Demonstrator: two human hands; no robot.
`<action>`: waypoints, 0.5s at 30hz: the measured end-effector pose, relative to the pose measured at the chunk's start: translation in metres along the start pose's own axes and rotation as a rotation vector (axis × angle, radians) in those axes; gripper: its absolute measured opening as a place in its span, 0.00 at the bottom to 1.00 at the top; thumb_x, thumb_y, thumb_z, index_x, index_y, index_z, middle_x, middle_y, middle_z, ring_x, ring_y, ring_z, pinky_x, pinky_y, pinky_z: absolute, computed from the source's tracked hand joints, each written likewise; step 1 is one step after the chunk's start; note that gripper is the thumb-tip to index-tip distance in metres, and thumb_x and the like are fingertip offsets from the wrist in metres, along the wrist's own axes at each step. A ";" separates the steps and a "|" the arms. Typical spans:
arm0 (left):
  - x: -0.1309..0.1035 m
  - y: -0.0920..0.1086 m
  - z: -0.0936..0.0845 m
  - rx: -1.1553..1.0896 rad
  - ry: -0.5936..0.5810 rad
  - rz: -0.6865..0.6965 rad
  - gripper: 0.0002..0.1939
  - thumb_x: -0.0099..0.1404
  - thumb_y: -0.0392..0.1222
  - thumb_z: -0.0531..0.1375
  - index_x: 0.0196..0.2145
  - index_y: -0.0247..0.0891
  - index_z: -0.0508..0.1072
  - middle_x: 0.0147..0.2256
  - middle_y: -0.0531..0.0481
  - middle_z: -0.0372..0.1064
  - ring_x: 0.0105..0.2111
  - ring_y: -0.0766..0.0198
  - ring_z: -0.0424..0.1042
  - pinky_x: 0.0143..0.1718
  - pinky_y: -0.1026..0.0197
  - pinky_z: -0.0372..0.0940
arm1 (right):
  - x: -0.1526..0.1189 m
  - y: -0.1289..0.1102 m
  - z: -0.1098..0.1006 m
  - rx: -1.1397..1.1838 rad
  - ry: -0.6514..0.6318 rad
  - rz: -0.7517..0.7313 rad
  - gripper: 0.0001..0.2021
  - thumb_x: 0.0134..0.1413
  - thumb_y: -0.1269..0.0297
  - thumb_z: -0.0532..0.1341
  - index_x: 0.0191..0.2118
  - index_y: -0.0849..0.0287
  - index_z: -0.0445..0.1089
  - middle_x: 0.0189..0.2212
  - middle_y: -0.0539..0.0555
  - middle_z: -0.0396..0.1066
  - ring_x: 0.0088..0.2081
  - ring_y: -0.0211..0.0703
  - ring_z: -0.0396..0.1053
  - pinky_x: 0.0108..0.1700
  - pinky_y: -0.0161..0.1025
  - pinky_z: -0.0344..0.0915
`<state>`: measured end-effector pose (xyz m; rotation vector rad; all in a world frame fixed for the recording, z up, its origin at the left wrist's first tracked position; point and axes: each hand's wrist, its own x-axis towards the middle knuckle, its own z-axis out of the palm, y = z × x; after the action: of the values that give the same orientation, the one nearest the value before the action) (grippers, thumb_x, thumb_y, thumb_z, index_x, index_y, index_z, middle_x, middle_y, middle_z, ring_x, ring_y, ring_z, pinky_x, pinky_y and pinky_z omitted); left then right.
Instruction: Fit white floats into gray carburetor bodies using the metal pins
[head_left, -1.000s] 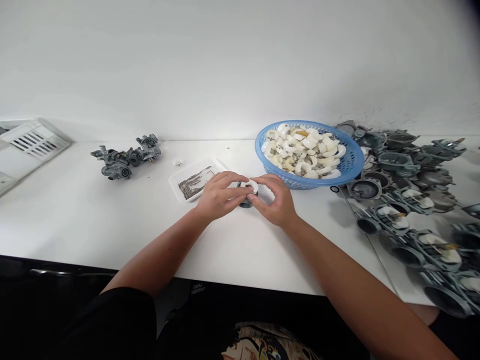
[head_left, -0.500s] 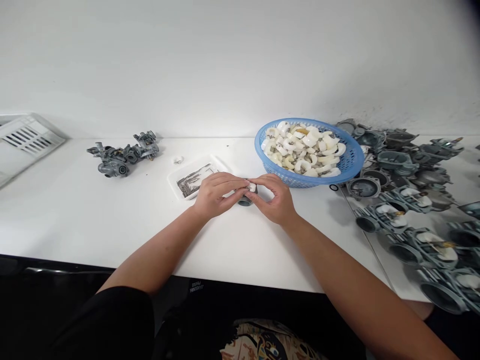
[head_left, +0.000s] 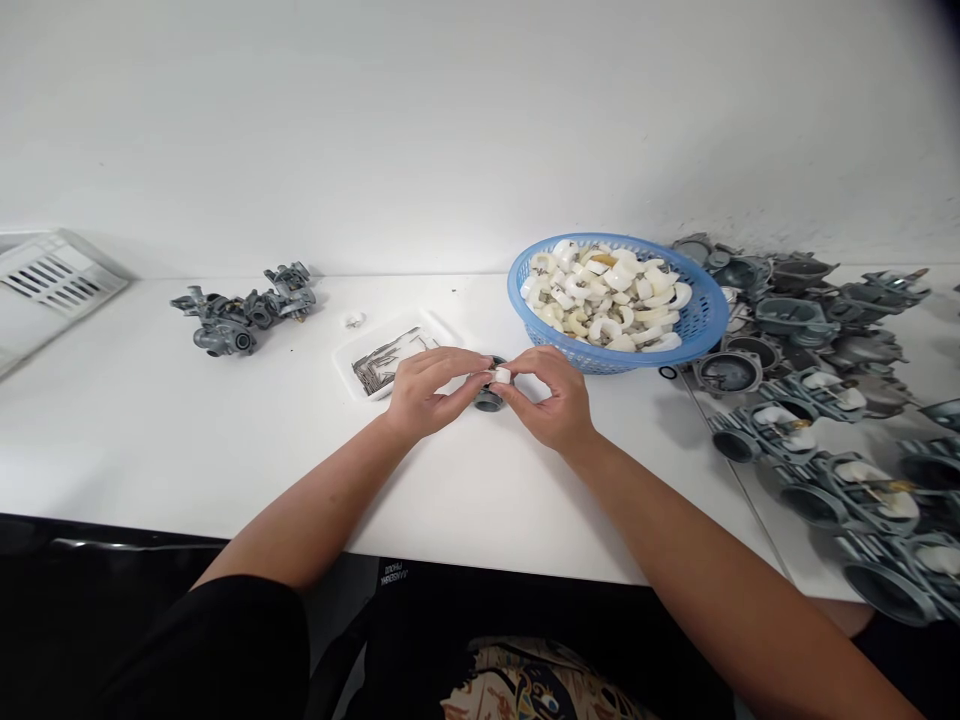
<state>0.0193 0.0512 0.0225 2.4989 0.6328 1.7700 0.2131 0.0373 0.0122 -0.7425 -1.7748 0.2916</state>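
A white plastic carburetor float (head_left: 502, 376) is pinched between my two hands, just above a grey metal carburetor body (head_left: 489, 399) on the table. My left hand (head_left: 435, 390) is closed on the float's left side, thumb and fingers together. From the right, my right hand (head_left: 550, 398) grips the float with thumb and forefinger. The fingers partly cover both the float and the carburetor body. Close beside my left hand lies a shallow white tray (head_left: 347, 362) with thin metal pins (head_left: 373, 369) in it.
A blue basket (head_left: 616, 357) heaped with white floats (head_left: 600, 295) stands behind my right hand. Many carburetor bodies (head_left: 795, 325) crowd the right side. A smaller group of carburetors (head_left: 225, 335) sits at left, near a loose float (head_left: 353, 320) and a white slotted crate (head_left: 60, 275).
The float is lifted slightly and tilted in my fingers, and more of the carburetor body shows beneath it. My hands stay almost in the same place.
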 end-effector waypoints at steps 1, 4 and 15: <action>0.000 0.000 0.000 0.003 0.000 -0.005 0.14 0.60 0.30 0.67 0.44 0.40 0.76 0.37 0.49 0.81 0.38 0.61 0.81 0.39 0.62 0.76 | 0.000 -0.001 0.000 0.004 0.002 -0.004 0.06 0.54 0.67 0.69 0.35 0.53 0.71 0.27 0.48 0.73 0.32 0.42 0.69 0.42 0.45 0.65; -0.002 0.000 0.001 0.002 -0.003 -0.038 0.14 0.61 0.32 0.67 0.45 0.41 0.75 0.37 0.50 0.81 0.38 0.61 0.81 0.39 0.61 0.76 | -0.001 -0.004 0.000 0.021 0.010 0.007 0.08 0.53 0.69 0.69 0.32 0.54 0.69 0.26 0.48 0.72 0.33 0.43 0.69 0.42 0.44 0.65; -0.007 0.017 0.009 -0.162 -0.007 -0.386 0.08 0.66 0.34 0.63 0.43 0.38 0.70 0.38 0.46 0.80 0.38 0.61 0.81 0.40 0.61 0.75 | -0.004 -0.013 0.001 0.039 0.009 0.018 0.12 0.55 0.66 0.68 0.31 0.54 0.62 0.24 0.47 0.68 0.32 0.42 0.67 0.40 0.44 0.64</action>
<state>0.0308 0.0350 0.0173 2.1026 0.8631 1.5984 0.2082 0.0246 0.0159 -0.7317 -1.7503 0.3335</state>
